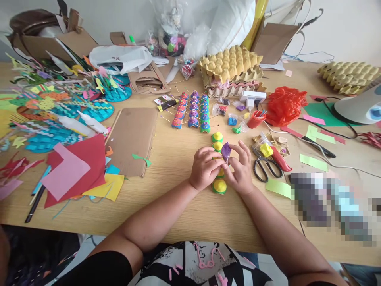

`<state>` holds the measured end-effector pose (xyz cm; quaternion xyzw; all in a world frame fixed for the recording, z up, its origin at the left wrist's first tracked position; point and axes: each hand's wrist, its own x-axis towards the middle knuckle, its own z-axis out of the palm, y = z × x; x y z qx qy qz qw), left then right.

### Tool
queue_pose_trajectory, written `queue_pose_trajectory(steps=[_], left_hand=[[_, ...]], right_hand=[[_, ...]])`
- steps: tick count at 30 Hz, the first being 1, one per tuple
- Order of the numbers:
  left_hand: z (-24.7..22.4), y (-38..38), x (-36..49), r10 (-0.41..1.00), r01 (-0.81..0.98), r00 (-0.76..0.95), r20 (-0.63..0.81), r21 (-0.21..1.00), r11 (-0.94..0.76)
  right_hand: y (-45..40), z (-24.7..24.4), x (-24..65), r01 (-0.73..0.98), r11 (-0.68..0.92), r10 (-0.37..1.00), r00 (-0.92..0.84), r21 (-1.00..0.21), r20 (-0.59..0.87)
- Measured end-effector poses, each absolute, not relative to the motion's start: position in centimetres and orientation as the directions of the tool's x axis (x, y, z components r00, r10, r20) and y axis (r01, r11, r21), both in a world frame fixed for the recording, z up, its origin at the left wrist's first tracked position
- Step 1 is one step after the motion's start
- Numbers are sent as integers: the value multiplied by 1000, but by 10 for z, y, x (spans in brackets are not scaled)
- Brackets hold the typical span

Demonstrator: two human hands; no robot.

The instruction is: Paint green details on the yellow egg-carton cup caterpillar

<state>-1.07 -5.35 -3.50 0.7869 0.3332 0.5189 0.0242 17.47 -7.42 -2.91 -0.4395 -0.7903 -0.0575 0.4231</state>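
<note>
Between my two hands is a small purple piece, thin and creased. The fingers of my left hand are curled, with the fingertips meeting at its lower edge. My right hand pinches it from the other side, thumb near the left fingertips. Under and behind the hands runs a row of green cups with yellow tops, partly covered by my fingers. Farther back stand three rows of painted cups, red and blue, purple and green, some with pins sticking out.
Black scissors and a red-handled tool lie right of my hands. Cardboard and coloured paper are at left. Behind are egg trays, a red plastic bag and a red cup.
</note>
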Motion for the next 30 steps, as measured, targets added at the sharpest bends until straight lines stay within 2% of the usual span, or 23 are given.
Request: queue_pose_trajectory(steps=[9,18,23,30], left_hand=[[-28,-53,-8,533,420,189,825,422,-803],[-31,-59,-7,577,430,191,794,460,-776],[-33,-57,-7,584,433,114,804,489,-757],[-33,-54,-9,630,405,94,771,548,-732]], right_hand=[[-71,-32,174,740,635,585,-272,-222,764],[-71,-31,172,732,661,520,-289,-165,804],[-73,-25,169,718,685,486,-323,-124,812],[-75,-27,173,719,676,528,-321,-161,786]])
